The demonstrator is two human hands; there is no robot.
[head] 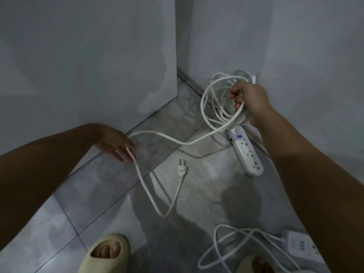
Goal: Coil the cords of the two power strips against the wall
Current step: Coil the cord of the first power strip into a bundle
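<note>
Head view: the fingers of the right hand (250,101) are curled round a bundle of loops of the white cord (235,118), just above the power strip (247,152) by the wall. Well left of that strip, the left hand (118,146) carries the slack on nearly straight fingers; the plug (182,170) lies on the floor. This cord looks nearly coiled. The second strip (301,247), nearer than the first, and its loose cord (215,235) appear untouched.

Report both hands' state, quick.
Left hand: open, loose white round power cord draped across straight fingers.
Right hand: closed around that cord's coiled loops.
</note>
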